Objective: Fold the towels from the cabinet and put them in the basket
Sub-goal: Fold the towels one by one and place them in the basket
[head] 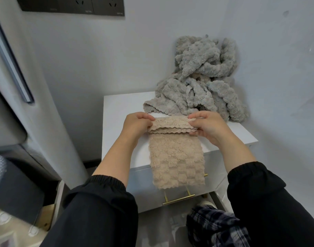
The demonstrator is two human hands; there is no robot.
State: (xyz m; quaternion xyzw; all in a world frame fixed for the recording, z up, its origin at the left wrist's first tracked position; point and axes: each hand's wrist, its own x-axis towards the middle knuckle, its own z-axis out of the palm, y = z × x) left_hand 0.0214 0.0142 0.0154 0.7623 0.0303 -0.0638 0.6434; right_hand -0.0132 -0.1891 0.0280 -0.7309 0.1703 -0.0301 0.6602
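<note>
Left hand (136, 124) and right hand (208, 127) in pinch grips on beige towel (175, 157), fingertips (197, 116) half hidden in its folds.

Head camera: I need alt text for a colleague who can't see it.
The left hand and right hand pinch the folded top edge of a fluffy beige textured towel lying on a white cabinet top, its lower end hanging over the front. A crumpled heap of fluffy grey towels sits behind.
</note>
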